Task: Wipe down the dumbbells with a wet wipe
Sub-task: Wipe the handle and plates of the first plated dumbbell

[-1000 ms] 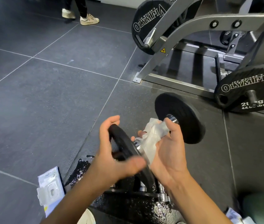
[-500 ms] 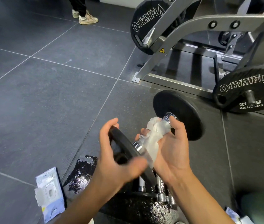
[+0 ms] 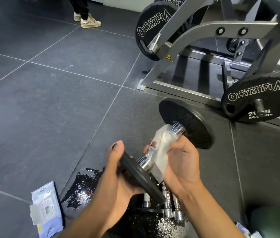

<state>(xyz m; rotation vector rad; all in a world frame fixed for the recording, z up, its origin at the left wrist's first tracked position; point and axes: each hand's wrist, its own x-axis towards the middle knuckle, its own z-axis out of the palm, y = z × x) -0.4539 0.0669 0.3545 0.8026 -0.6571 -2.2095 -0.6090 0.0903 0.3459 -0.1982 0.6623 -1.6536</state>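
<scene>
Dumbbell point(image 3: 161, 158) held off the floor. Your left hand point(image 3: 118, 176) clamps the near plate; your right hand point(image 3: 180, 162) grips the wet wipe point(image 3: 161, 148) round the chrome handle, shifted toward the far plate since a second ago. Handle pass looks nearly done; plates likely next.

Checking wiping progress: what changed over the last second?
The right hand slid the white wet wipe up the chrome handle toward the far black plate. The left hand kept gripping the near black plate; the wipes pack stayed on the floor.
</scene>
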